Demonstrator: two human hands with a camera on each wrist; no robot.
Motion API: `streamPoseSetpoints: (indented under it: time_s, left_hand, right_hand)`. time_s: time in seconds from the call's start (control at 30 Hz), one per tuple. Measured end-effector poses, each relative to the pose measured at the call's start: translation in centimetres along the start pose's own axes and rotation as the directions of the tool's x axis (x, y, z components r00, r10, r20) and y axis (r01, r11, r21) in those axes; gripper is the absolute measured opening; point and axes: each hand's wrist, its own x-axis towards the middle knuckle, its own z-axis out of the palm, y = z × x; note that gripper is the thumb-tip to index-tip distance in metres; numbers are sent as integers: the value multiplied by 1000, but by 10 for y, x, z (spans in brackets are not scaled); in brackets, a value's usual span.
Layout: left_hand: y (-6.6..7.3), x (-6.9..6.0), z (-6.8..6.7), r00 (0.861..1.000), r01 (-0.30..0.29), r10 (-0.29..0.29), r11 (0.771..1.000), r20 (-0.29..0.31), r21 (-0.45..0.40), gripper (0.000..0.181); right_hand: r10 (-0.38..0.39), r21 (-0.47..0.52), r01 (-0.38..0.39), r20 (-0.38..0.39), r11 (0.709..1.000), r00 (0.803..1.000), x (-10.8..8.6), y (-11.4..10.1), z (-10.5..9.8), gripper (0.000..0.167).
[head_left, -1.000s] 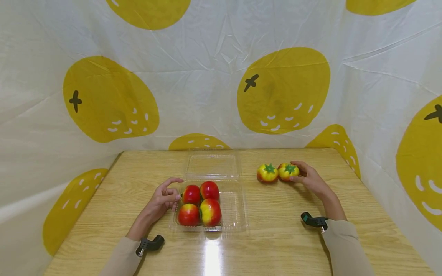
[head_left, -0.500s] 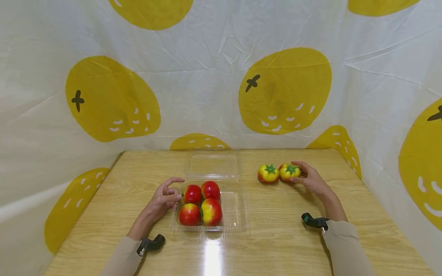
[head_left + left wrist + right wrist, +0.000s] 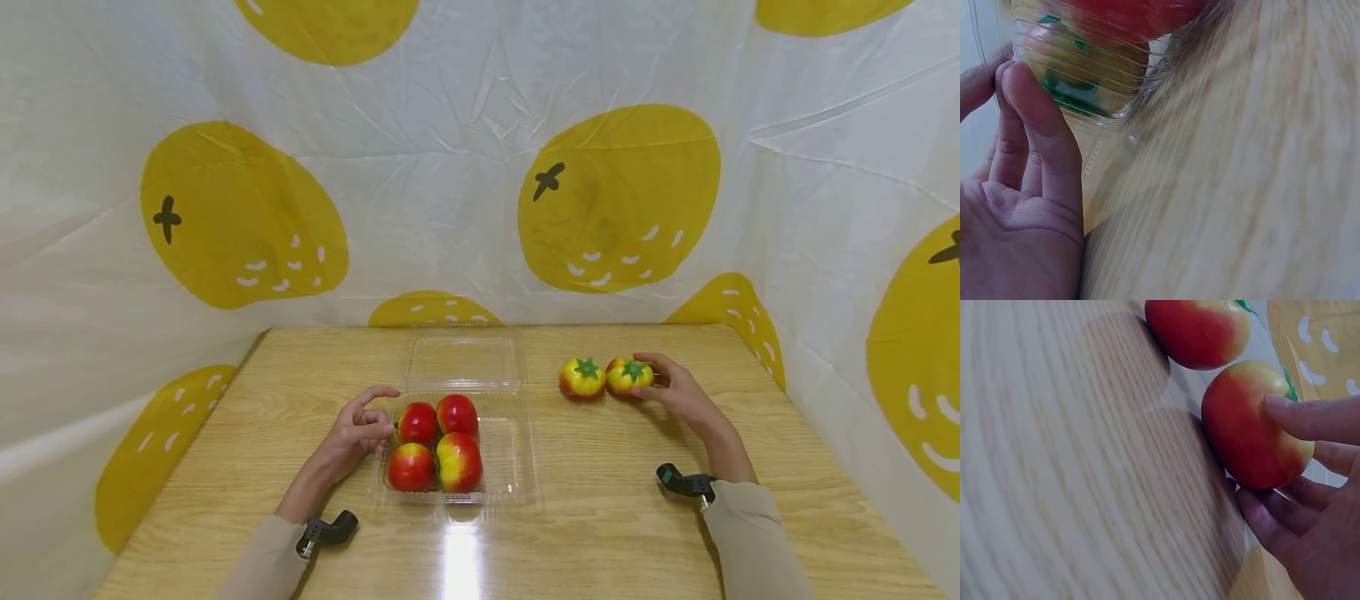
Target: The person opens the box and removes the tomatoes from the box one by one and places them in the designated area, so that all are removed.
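In the head view my right hand point(image 3: 678, 392) grips a yellow-red toy tomato point(image 3: 628, 377) with a green star-shaped top, at the right of the table. The right wrist view has the thumb point(image 3: 1310, 419) on the tomato's upper side and other fingers low against it. Close beside it sits a second toy tomato point(image 3: 581, 379). My left hand point(image 3: 351, 429) pinches the left edge of an open clear plastic clamshell box point(image 3: 506, 450). Several red-and-yellow toy tomatoes point(image 3: 457, 461) lie in the box's left part. Through its ribbed wall, the left wrist view shows a tomato's green top point(image 3: 1069, 90).
The box's clear lid point(image 3: 461, 358) lies folded back toward the rear of the wooden table point(image 3: 600, 517). Behind and at both sides hangs a white curtain point(image 3: 427, 208) printed with yellow fruit. A dark wrist-worn camera mount sits at each sleeve.
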Motion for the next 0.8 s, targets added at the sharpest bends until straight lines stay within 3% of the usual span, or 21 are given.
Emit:
streamPoseSetpoints:
  time_s: [0.8]
  left_hand:
    - [-1, 0, 0, 1000, -13, 13, 1000, 13, -8, 47]
  right_hand:
    - [9, 8, -10, 24, 1000, 1000, -1, -2, -1, 72]
